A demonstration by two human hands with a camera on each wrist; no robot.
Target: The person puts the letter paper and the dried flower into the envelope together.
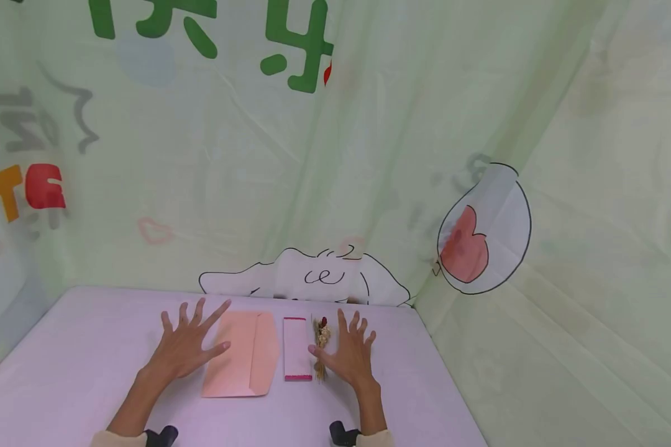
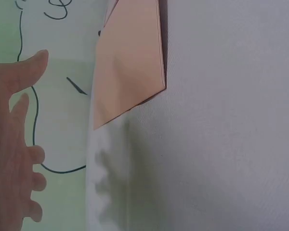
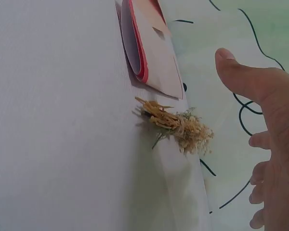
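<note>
Left hand [image 1: 183,345]: fingers spread wide, up by the pink envelope [image 1: 233,354].
Right hand [image 1: 351,352]: fingers spread too, near the dried flowers [image 1: 323,334].
Table [image 1: 414,397]: holds the envelope, folded paper [image 1: 297,349] and flowers, side by side.

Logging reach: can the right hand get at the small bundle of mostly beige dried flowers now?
Likely yes: the empty right hand hovers close to the dried-flower bundle, nothing seems to lie on top of it, and the folded pale paper with red edges lies beside it, apart.
</note>
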